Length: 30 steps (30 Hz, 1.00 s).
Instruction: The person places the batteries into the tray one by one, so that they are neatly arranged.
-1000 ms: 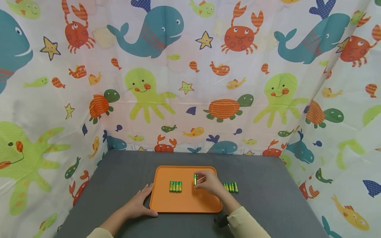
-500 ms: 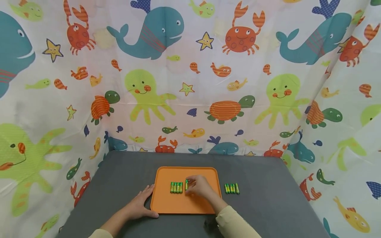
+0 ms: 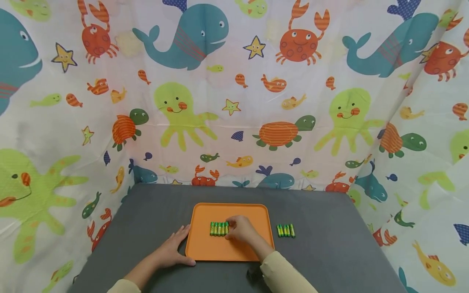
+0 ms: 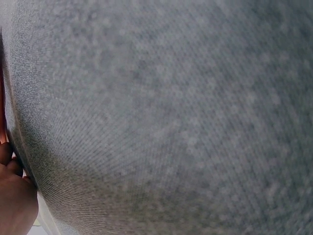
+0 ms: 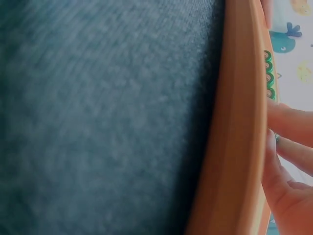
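An orange tray (image 3: 209,250) lies on the grey table in the head view. Within it, several green and yellow batteries (image 3: 217,228) stand side by side in a row. My right hand (image 3: 242,231) pinches one more battery (image 3: 226,228) at the right end of that row, close against its neighbours. The right wrist view shows the row's round ends (image 5: 269,78) beyond the tray rim, with thumb and fingers mostly covering the held one. Fingers spread, my left hand (image 3: 171,250) rests at the tray's left edge; the left wrist view catches only part of this hand (image 4: 17,200).
Several more batteries (image 3: 286,230) form a row on the table just right of the tray. A small dark object (image 3: 253,275) is by the right sleeve. A curtain (image 3: 234,154) printed with sea animals encloses the table at the back and sides.
My right hand has carried a battery leftward over the tray and brought it to the right end of the row. The left hand has stayed at the tray's edge.
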{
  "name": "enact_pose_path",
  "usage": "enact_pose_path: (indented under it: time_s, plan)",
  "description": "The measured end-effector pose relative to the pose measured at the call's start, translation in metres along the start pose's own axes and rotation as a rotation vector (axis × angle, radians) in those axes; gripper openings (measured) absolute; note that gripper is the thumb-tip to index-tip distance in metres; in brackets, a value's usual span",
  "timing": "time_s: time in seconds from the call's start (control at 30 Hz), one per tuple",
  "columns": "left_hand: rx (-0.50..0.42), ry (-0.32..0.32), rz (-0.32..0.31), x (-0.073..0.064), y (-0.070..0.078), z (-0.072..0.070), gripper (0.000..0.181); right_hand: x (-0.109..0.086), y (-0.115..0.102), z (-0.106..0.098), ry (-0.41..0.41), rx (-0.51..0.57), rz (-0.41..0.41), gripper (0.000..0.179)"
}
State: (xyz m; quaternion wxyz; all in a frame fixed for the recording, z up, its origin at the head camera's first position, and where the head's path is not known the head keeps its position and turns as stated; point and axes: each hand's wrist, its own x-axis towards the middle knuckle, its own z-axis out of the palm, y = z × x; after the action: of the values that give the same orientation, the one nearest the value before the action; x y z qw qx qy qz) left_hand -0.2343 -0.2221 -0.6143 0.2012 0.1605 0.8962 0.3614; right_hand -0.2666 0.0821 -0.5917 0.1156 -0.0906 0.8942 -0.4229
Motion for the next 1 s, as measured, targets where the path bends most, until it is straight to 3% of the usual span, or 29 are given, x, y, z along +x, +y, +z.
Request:
enact_pose_path:
  time_s: [0.3,0.83,1.0]
  plan:
    - [0.018,0.015,-0.012,-0.001,0.001,0.002,0.127,-0.003,0.0,0.0,0.004,-0.033,-0.022,0.063]
    - [0.011,0.02,-0.01,-0.003,-0.001,0.008,0.126,-0.012,0.008,-0.005,0.001,0.062,-0.017,0.072]
    - [0.004,0.021,-0.011,-0.002,-0.003,0.009,0.126,-0.015,0.006,-0.01,0.017,0.047,-0.032,0.069]
